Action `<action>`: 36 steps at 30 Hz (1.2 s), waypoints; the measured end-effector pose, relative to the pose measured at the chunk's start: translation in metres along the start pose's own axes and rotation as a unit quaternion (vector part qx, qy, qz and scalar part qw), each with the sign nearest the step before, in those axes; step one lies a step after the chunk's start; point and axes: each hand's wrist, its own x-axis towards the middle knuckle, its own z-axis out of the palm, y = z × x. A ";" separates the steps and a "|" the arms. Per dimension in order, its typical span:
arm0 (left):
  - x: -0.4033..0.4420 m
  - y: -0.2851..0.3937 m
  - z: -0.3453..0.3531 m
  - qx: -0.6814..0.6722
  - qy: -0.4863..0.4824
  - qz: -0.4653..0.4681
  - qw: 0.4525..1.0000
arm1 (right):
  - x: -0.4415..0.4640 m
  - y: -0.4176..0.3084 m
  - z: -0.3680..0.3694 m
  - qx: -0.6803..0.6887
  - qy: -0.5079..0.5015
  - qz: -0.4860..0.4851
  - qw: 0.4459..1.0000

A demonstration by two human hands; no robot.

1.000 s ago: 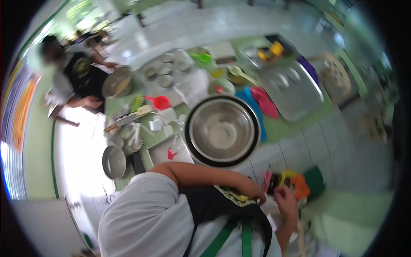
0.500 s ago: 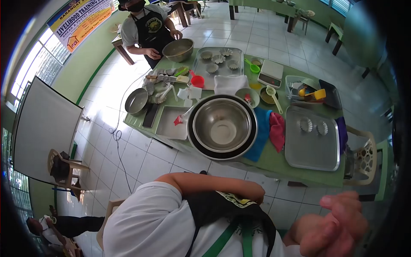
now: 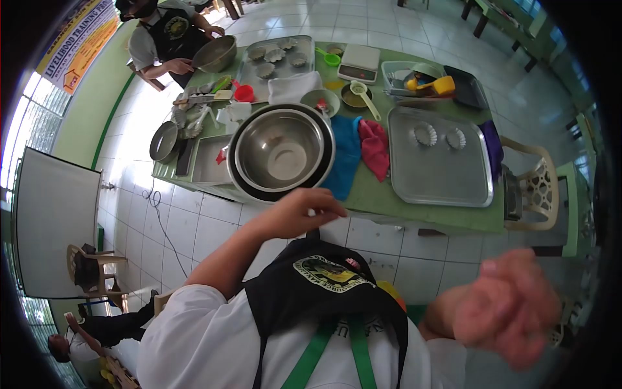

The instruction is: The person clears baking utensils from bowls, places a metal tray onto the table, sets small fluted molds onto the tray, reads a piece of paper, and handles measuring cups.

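My left hand (image 3: 311, 211) hovers in front of the table's near edge, just below the nested bowls. Its fingers are loosely bent, with a gap at the thumb and nothing held. A stainless steel mixing bowl (image 3: 256, 152) sits inside a larger steel bowl (image 3: 329, 155). My right hand (image 3: 508, 308) is raised at the lower right, close to the camera and smeared by motion, so its fingers are unclear. Nearest it on the table lies a metal baking tray (image 3: 440, 178) with two fluted tart molds, one of them a tart mold (image 3: 456, 138) at the right.
Blue cloth (image 3: 343, 155) and pink cloth (image 3: 374, 149) lie beside the bowls. Farther back are a kitchen scale (image 3: 358, 63), a plastic bin (image 3: 395, 74) of utensils and another tray (image 3: 249, 81) with several molds. Across the table a person holds a bowl (image 3: 217, 55). A chair (image 3: 541, 181) stands right.
My left hand has swung up from across my apron toward the table edge. The view has shifted, so the table appears farther left and higher. My right hand stays raised at the right.
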 end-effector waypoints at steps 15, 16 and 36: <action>0.069 -0.038 -0.040 -0.048 0.077 -0.084 0.992 | -0.291 0.159 0.063 -0.151 -0.317 0.429 0.832; 0.075 -0.039 -0.040 -0.048 0.063 -0.094 0.992 | -0.303 0.170 0.070 -0.161 -0.318 0.432 0.828; 0.143 -0.017 -0.025 -0.001 0.110 -0.149 0.983 | -0.277 0.291 -0.089 -0.288 -0.350 0.582 0.675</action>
